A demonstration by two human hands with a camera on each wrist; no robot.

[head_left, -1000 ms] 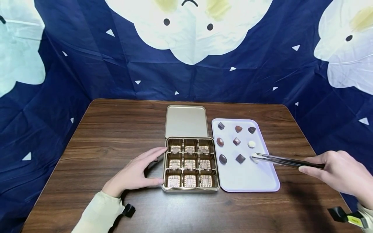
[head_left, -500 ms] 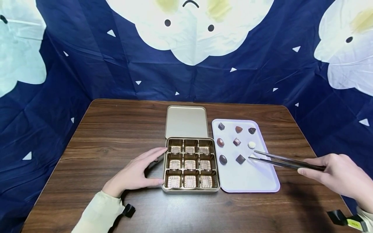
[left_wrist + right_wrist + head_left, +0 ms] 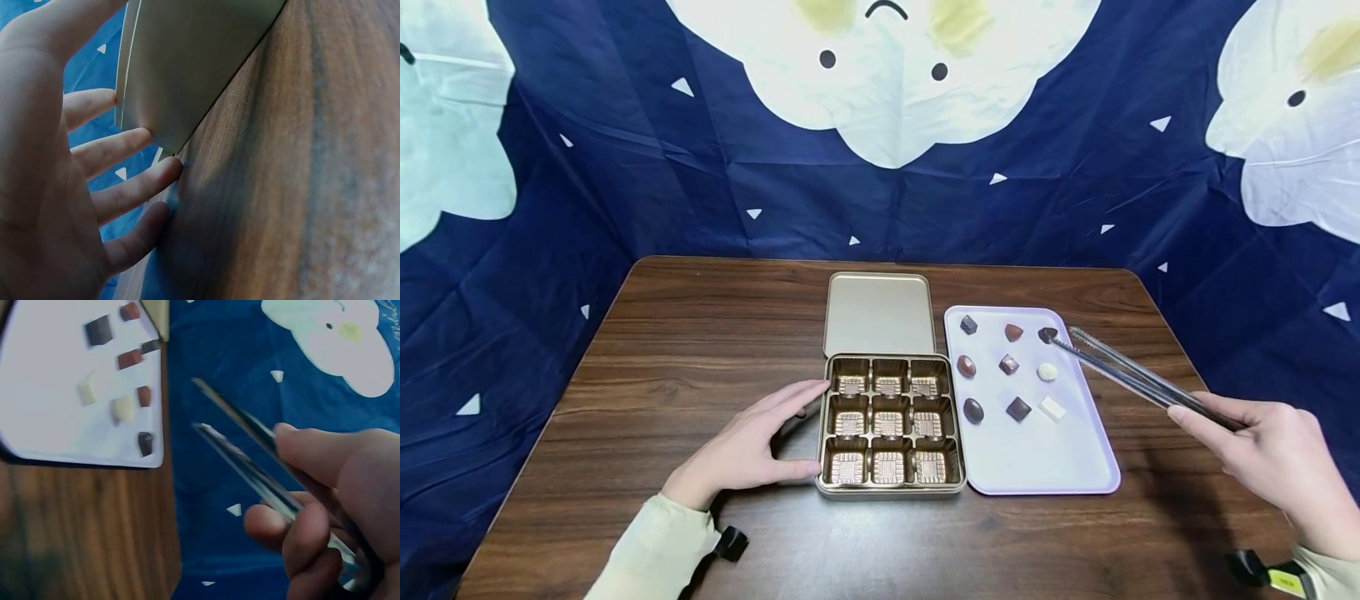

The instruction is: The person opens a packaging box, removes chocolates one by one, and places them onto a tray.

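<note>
My left hand point(image 3: 737, 442) touches the left side of a gold tin point(image 3: 891, 493) in the head view, thumb and fingers spread. In the left wrist view several straight fingers reach to the tin's smooth wall point(image 3: 200, 62). My right hand point(image 3: 1273, 454) grips metal tongs point(image 3: 1150, 388) by their rear end. Their two arms stand apart, the tips at the tray's far right corner beside a dark chocolate point(image 3: 1047, 334). Nothing lies between the tips in the right wrist view of the tongs point(image 3: 237, 419). Several chocolates, brown and white, sit in rows on a pale lilac tray point(image 3: 1037, 467).
The tin's insert has rows of bare square compartments point(image 3: 889, 421). Behind it lies the tin's flat lid point(image 3: 880, 315). The tray stands right beside the tin on the brown wooden table point(image 3: 700, 333). A blue cloth point(image 3: 760, 183) with white clouds hangs behind.
The tongs have moved from the white square chocolate, away from me, to the tray's far right corner, their arms spreading. The white square chocolate lies on the tray in full view. My left hand has stayed still.
</note>
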